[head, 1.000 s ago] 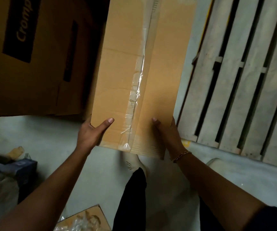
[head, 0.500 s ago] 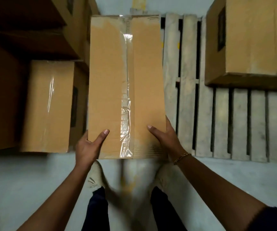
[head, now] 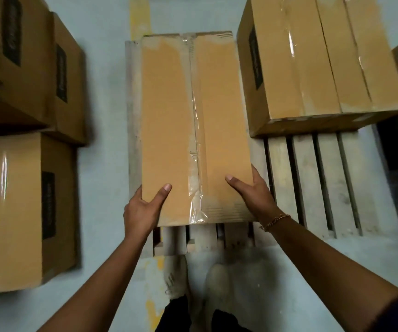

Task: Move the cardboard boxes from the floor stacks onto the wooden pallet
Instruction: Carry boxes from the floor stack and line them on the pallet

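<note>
Over pallet point(head: 308, 183): both hands point(head: 142, 212) point(head: 255, 197) grip taped box point(head: 193, 125).

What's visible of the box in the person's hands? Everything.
The held box is a long, narrow brown cardboard carton, its top face toward the camera, flaps shut under clear tape along the middle seam, wrinkled near the close end. The left hand and right hand grip its near corners, thumbs on top. It lies lengthwise over the left part of the wooden pallet; whether it rests there is unclear.
</note>
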### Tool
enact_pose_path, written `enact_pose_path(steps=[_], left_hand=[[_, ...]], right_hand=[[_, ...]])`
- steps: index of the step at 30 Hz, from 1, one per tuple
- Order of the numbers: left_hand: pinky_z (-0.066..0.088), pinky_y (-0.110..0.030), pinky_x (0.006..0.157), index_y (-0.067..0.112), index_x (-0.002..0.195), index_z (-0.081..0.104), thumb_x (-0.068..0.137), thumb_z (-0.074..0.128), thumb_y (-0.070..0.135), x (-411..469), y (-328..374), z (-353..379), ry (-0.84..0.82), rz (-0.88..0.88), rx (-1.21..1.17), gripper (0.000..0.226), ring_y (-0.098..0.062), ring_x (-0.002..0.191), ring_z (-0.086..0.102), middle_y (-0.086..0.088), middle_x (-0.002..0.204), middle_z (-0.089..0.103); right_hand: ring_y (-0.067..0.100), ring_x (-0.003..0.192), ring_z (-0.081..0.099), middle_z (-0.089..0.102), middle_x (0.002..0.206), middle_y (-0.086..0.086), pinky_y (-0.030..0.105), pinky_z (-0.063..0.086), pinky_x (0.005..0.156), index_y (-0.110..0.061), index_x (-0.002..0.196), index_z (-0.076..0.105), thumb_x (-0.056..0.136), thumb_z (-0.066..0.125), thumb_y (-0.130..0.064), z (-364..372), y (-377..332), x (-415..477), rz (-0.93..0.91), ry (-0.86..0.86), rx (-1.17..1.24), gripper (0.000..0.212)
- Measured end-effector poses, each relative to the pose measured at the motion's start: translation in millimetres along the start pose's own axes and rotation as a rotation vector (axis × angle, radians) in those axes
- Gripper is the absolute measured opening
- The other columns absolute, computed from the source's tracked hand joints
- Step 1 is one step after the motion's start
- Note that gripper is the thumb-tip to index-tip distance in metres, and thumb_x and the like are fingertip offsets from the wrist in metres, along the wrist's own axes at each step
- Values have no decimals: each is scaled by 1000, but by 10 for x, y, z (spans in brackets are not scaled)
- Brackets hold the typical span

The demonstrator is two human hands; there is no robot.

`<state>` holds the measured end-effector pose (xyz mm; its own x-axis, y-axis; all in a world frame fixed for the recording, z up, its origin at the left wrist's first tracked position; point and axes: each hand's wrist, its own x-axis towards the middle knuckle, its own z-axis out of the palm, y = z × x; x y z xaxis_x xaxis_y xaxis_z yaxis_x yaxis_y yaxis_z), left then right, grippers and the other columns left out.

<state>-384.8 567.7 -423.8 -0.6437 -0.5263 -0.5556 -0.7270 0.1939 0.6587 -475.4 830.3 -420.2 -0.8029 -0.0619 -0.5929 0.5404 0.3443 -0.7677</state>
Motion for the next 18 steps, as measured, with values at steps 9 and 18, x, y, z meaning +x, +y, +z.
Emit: enact_pose_path(steps=[9,18], left_hand=[[50,-36,97,37,115,63,81,64,76,544,131,766,34,70,21,52,-16,102,61,14,102,65],[49,-37,90,25,127,63,82,60,77,1039,12,1323,62,92,13,69,-20,101,62,9,107,65]], right_hand=[[13,112,65,68,122,-10,43,56,99,-35,138,53,86,76,-51,-374,223,882,-64,18,-32,59],[6,106,66,70,113,-16,33,53,98,-28,135,61,88,77,-43,-466,449,1606,-137,57,-53,53]])
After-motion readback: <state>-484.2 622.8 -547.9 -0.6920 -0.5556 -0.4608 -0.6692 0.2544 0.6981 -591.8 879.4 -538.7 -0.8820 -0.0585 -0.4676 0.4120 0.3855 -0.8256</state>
